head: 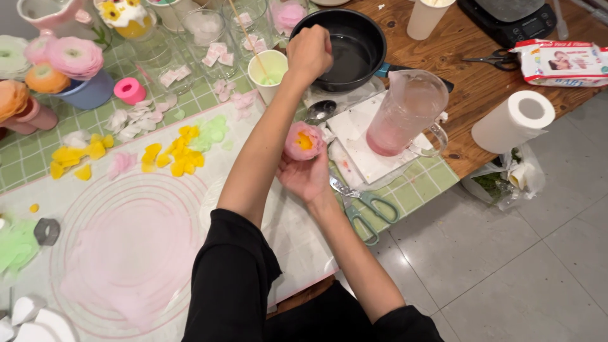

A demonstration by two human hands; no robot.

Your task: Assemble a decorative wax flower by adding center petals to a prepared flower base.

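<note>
My right hand [308, 177] holds up a pink flower with a yellow centre [303, 140], cupping it from below over the tiled table edge. My left hand [310, 52] reaches across to the black pan [358, 47]. Its fingers are curled shut at the pan's near rim, and I cannot see whether they pinch anything. A pale green cup with a wooden stick [269, 71] stands just left of that hand.
A clear jug of pink liquid [405, 114] stands on a white board beside a spoon [321, 111]. Scissors [364, 206] lie near the table edge. Yellow, green, white and pink petals [171, 155] are scattered on a round-marked mat [126, 247]. A paper towel roll [513, 120] is at right.
</note>
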